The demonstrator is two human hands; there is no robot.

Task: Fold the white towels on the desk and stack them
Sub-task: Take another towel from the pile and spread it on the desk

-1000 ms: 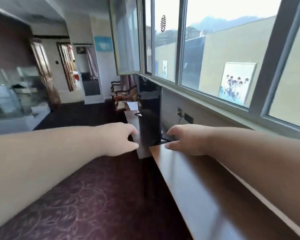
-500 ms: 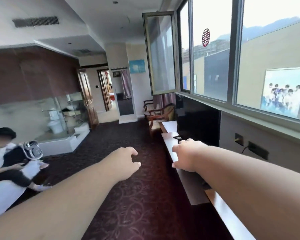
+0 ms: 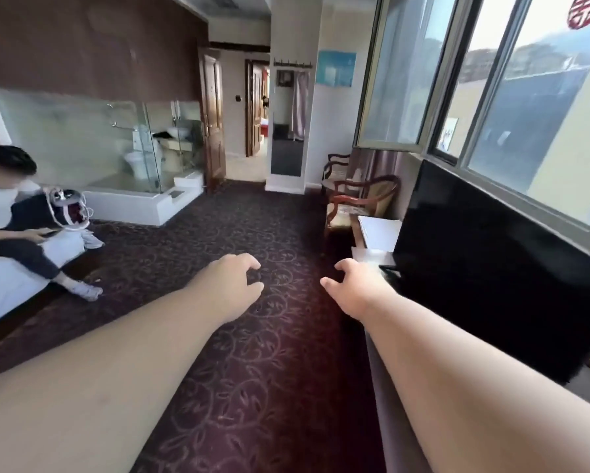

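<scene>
The view has swung left; both hands (image 3: pixel 230 285) (loosely curled, empty) hover beside the television (image 3: pixel 484 264).

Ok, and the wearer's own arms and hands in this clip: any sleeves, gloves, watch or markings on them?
Both forearms are bare as far as the head view shows: no sleeves reach into frame. The left hand and the right hand wear no gloves, and no watch, bracelet or ring shows on the sides that face the camera. No markings, cables or straps show on either arm.
</scene>
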